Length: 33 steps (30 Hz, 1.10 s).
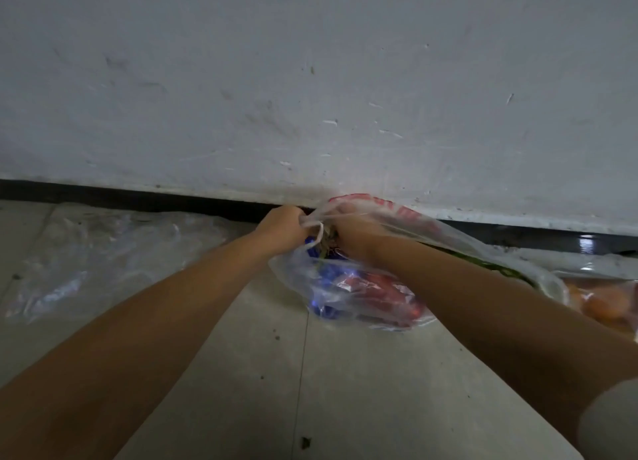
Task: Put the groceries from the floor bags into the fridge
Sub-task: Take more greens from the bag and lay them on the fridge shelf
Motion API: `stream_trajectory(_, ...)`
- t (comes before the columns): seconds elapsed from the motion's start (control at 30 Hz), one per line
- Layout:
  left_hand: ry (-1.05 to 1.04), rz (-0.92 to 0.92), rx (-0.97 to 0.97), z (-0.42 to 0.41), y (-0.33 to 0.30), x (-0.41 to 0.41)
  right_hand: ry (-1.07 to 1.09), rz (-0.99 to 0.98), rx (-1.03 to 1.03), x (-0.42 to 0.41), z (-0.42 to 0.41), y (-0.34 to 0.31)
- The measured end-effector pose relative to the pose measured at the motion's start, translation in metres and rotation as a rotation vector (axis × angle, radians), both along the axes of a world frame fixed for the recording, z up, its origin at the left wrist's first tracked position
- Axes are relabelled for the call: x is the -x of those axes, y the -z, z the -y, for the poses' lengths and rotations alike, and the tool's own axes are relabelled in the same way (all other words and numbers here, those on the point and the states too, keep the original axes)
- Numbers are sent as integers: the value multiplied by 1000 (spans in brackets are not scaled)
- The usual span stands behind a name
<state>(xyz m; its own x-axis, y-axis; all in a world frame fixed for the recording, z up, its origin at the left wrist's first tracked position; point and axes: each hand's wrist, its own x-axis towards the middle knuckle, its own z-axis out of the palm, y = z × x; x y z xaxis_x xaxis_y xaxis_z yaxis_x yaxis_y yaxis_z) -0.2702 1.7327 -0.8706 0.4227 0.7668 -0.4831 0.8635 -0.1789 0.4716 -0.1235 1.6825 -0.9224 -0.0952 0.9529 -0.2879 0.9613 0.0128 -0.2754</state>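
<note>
A clear plastic grocery bag (366, 304) with red print lies on the tiled floor against the wall. Blue and red packages show through it, and a green stalk runs along its right side. My left hand (281, 230) is closed on the bag's white handle at the mouth. My right hand (352, 233) reaches inside the mouth, partly veiled by plastic; whether it grips anything is unclear. The fridge is out of sight.
An empty, flattened clear bag (103, 252) lies on the floor at the left. Another bag holding orange fruit (600, 304) sits at the right edge. A white scuffed wall (310, 97) with a black skirting strip stands close ahead.
</note>
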Motion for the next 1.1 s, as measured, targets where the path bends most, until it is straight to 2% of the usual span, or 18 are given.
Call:
stream_trajectory(0.07,-97,35,28,-4,3,1,189,7,67,2,-1,10)
stream_trajectory(0.1,-161,61,55,-6,4,2,194,-50,19,5,-2,7)
stream_trajectory(0.17,-277,125,107,-8,8,3,90,-123,32,7,-10,-10)
stream_trajectory(0.23,-347,170,120,-10,9,6,-11,-139,-150,-2,-1,-13)
stream_trajectory(0.27,-355,180,116,-10,7,7,-24,-156,-171,1,-4,-9)
stream_trajectory(0.4,-182,178,-12,-10,-2,5,-162,-238,-119,-13,5,-33)
stream_trajectory(0.5,-45,165,-90,-4,-2,-1,-117,-311,-87,-36,11,-63)
stream_trajectory(0.6,24,53,-99,3,-11,-15,-75,-386,-170,-46,24,-90)
stream_trajectory(0.7,-21,4,-22,14,-42,-22,-58,-538,-223,-41,42,-143)
stream_trajectory(0.8,39,-24,72,27,-89,-19,42,-626,-273,-37,57,-211)
stream_trajectory(0.9,74,4,101,40,-152,-12,206,-663,-382,-41,70,-284)
stream_trajectory(1.0,135,-47,76,50,-221,-12,318,-714,-492,-49,83,-365)
stream_trajectory(1.1,185,-65,65,55,-297,-17,426,-645,-503,-63,100,-435)
